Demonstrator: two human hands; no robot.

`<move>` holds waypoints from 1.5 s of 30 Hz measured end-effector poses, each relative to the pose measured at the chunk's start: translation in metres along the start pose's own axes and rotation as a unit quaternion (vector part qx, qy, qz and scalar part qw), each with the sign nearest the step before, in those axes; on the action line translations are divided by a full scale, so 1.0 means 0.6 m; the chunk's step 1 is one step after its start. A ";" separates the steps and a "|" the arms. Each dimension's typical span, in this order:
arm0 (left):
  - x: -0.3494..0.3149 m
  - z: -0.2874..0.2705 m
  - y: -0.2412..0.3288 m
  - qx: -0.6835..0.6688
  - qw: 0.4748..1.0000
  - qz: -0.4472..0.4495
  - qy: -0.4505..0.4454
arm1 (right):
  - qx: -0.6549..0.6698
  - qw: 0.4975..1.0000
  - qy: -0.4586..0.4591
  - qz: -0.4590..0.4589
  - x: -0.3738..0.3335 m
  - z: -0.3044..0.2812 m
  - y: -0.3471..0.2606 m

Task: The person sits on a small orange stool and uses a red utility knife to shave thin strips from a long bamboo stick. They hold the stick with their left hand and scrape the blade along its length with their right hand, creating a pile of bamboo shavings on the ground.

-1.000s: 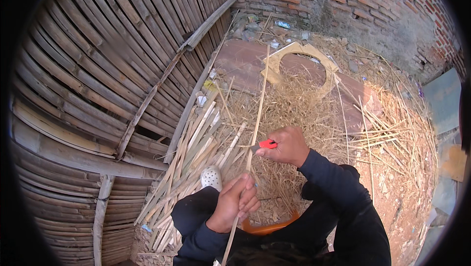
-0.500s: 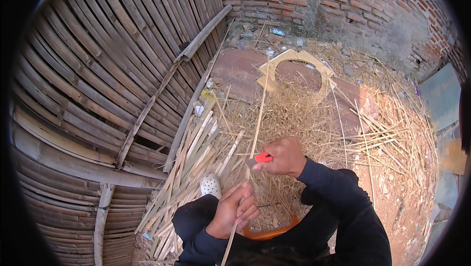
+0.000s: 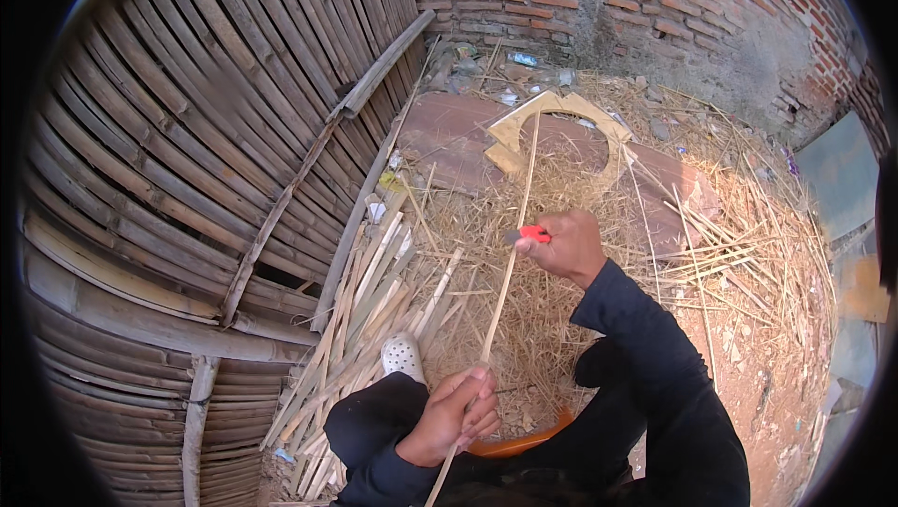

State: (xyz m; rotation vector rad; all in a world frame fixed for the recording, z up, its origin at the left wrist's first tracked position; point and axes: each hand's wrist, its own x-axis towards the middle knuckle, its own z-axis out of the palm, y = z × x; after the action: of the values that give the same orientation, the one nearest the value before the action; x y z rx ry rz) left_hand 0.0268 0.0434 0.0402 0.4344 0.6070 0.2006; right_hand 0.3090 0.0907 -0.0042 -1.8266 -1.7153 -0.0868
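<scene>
On the left of the frame stands a wall of bamboo slats [image 3: 187, 133], and at its foot, lower centre-left, lies a loose pile of split bamboo strips [image 3: 365, 320] beside my white perforated shoe [image 3: 403, 355]. Just right of that, at lower centre, my left hand [image 3: 449, 418] is closed around the near end of a long thin bamboo strip [image 3: 510, 264]. The strip runs up and slightly right from that hand, through the middle of the frame, its far tip reaching a curved wooden cut-out [image 3: 524, 123] at upper centre. At centre-right my right hand [image 3: 566, 245] is clenched on a red-handled knife [image 3: 529, 234], its blade touching the strip. I judge the step to be shaving the strip; the next stroke calls for a firm left-hand hold while the blade slides along it. Straw-like shavings [image 3: 748, 254] cover the ground on the right, below a brick wall [image 3: 673, 2].
</scene>
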 end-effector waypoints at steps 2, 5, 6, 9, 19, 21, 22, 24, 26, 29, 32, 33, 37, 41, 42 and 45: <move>0.003 -0.001 -0.014 0.030 0.999 -0.019 -0.019 | -0.051 0.992 0.066 0.099 0.037 -0.015 0.081; 0.005 -0.006 -0.035 0.091 0.993 -0.043 -0.054 | -0.072 0.945 0.137 0.288 0.056 -0.050 0.232; 0.004 -0.008 -0.039 0.115 0.991 -0.044 -0.060 | -0.046 0.936 0.149 0.316 0.045 -0.055 0.260; 0.004 -0.022 -0.039 0.136 0.991 0.002 -0.001 | 0.017 0.927 0.132 0.350 0.033 -0.057 0.272; 0.009 -0.023 -0.009 0.106 0.985 0.114 0.070 | 0.082 0.984 -0.128 -0.090 -0.078 -0.004 -0.103; 0.006 -0.017 -0.007 0.091 0.989 0.110 0.045 | 0.076 0.987 -0.116 -0.086 -0.074 0.004 -0.097; 0.006 -0.016 -0.006 0.082 0.990 0.105 0.052 | 0.083 0.990 -0.092 -0.061 -0.060 0.017 -0.077; 0.006 -0.012 -0.002 0.064 0.991 0.098 0.063 | 0.096 0.993 -0.051 -0.044 -0.048 0.023 -0.069; 0.004 -0.011 0.001 0.066 0.992 0.093 0.058 | 0.106 0.992 -0.018 -0.059 -0.041 0.025 -0.076; 0.003 -0.014 -0.001 0.080 0.991 0.099 0.042 | 0.114 0.982 -0.048 -0.141 -0.071 0.020 -0.111; 0.001 -0.016 -0.002 0.092 0.990 0.101 0.040 | 0.034 0.991 -0.101 -0.077 -0.039 0.008 -0.081; 0.000 -0.016 0.000 0.098 0.989 0.104 0.041 | 0.058 0.996 -0.053 -0.031 -0.024 0.010 -0.066; -0.005 -0.016 -0.001 0.115 0.987 0.099 0.045 | 0.067 0.995 -0.050 -0.054 -0.033 0.019 -0.072; -0.005 -0.019 -0.002 0.114 0.988 0.099 0.043 | 0.037 0.989 -0.025 -0.143 -0.055 0.025 -0.082; -0.008 -0.020 -0.004 0.113 0.987 0.100 0.046 | 0.033 0.990 -0.019 -0.138 -0.045 0.027 -0.070; -0.004 -0.017 -0.002 0.100 0.988 0.109 0.051 | 0.004 0.993 -0.025 -0.112 -0.024 0.023 -0.051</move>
State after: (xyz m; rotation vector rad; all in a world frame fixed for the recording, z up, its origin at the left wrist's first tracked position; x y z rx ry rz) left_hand 0.0188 0.0452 0.0335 0.6898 0.6825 0.3740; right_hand 0.2739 0.0835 -0.0099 -1.6372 -1.9485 -0.1282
